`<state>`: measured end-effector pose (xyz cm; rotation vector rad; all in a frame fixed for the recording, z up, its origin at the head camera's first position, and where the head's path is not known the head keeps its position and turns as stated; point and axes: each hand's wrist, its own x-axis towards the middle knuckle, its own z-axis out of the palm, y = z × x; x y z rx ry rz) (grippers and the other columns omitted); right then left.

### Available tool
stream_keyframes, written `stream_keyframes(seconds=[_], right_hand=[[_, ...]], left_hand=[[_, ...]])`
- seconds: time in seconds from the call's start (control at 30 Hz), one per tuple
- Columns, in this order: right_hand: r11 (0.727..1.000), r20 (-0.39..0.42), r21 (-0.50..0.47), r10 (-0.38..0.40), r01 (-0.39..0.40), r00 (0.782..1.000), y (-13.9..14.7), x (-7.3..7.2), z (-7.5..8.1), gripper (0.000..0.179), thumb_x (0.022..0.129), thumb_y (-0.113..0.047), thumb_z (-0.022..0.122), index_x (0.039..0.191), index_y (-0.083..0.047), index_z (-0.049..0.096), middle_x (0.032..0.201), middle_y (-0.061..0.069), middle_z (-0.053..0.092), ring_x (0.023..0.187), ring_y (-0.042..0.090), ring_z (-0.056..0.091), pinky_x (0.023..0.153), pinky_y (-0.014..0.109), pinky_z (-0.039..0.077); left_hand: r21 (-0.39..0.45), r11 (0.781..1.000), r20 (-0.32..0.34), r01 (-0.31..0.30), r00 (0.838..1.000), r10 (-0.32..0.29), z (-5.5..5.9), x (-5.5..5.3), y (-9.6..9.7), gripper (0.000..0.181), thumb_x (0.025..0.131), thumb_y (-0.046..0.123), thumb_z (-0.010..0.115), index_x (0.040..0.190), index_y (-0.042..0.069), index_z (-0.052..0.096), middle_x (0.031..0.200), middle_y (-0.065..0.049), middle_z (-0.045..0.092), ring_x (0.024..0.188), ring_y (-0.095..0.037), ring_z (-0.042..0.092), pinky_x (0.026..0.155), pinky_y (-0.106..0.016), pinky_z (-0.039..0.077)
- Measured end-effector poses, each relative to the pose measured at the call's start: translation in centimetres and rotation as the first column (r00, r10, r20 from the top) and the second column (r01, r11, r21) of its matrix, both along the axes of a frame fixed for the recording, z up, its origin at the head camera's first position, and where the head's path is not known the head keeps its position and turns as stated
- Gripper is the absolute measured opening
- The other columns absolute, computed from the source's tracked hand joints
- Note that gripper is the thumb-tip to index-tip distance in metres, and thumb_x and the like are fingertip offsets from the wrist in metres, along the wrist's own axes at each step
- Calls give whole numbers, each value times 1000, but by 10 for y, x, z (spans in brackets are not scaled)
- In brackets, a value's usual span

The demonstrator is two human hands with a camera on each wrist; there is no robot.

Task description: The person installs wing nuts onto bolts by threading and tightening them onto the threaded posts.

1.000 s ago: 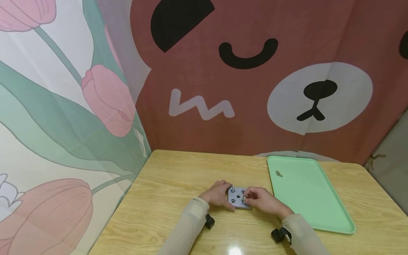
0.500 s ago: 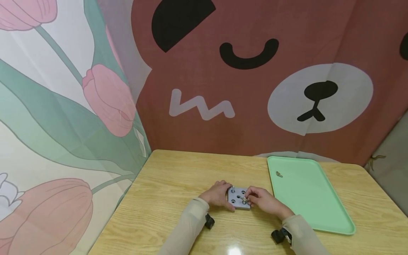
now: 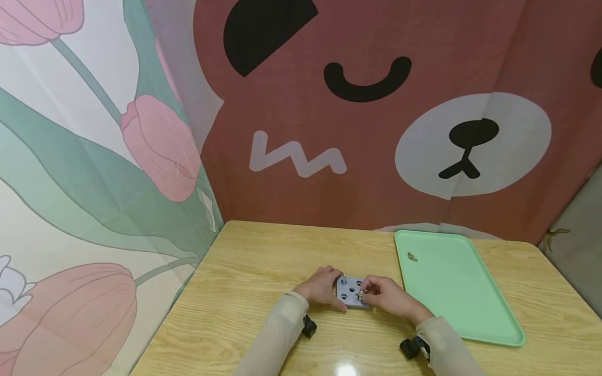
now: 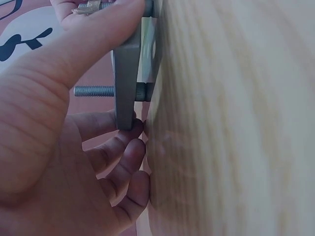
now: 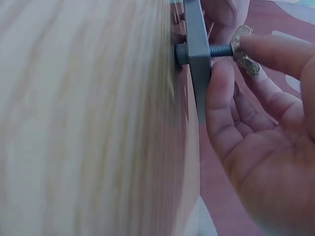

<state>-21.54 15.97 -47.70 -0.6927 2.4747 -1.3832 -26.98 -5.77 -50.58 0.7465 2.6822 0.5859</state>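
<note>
A grey metal plate (image 3: 354, 301) with several holes lies near the front middle of the table, raised on bolt heads in the wrist views. My left hand (image 3: 320, 286) grips its left side between thumb and fingers. One bare threaded bolt (image 4: 93, 91) sticks up through the plate near the left hand's fingers. On another bolt (image 5: 221, 50), at the right side, sits a brass-coloured wing nut (image 5: 250, 66) near the top of the thread. The fingers of my right hand (image 3: 389, 296) are curled at the wing nut, one fingertip against a wing.
A light green tray (image 3: 458, 292) lies to the right on the wooden table (image 3: 263, 250). Small brass-coloured pieces (image 3: 412, 256), probably wing nuts, lie in its far left corner. A patterned cloth (image 3: 282, 203) hangs behind the table.
The right hand's fingers have drawn back a little from the wing nut and closed in on it again. The wing nut has turned on its bolt. Plate and left hand stay put.
</note>
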Motion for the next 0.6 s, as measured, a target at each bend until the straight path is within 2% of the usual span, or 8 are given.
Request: stream_keyframes(seconds=[0.13,0.27,0.37,0.5,0.6], right_hand=[[997,60,-71,-1,5,998,4,-8,-14,15,94,8,44,97,4,58,86,15,58,73,19,53,61,28,45],[989,135,-144,2,18,991,8,-17,-28,22,100,3,35,96,6,56,85,15,56,74,21,53,64,31,47],[990,127,-139,-4,22,992,8,-17,-29,20,100,1,38,95,5,56,85,13,56,73,20,53,64,31,47],[997,67,-72,-21,26,998,7,-16,-28,9,96,-1,49,99,0,58,87,10,57,74,18,53,62,28,46],[999,39,-43,-24,26,999,7,-17,-28,16,91,-3,58,107,-2,59,91,9,58,79,19,54,62,28,45]], left_hand=[[0,1000,-5,-4,1000,4,0,0,0,89,63,52,84,136,16,48,121,5,48,100,-10,41,83,-24,39],[0,1000,-7,-8,1000,8,-1,0,1,89,63,51,84,136,16,49,120,5,48,100,-10,41,83,-24,39],[-3,1000,-8,-7,1000,7,-1,0,1,88,63,51,84,136,16,49,121,5,48,100,-10,41,83,-24,39],[-10,1000,-11,-2,1000,2,-1,0,1,89,64,52,83,137,16,48,123,4,48,101,-10,41,84,-24,39],[-13,1000,-13,2,1000,-2,0,0,0,89,64,52,83,137,16,48,124,4,48,101,-10,41,84,-24,39]])
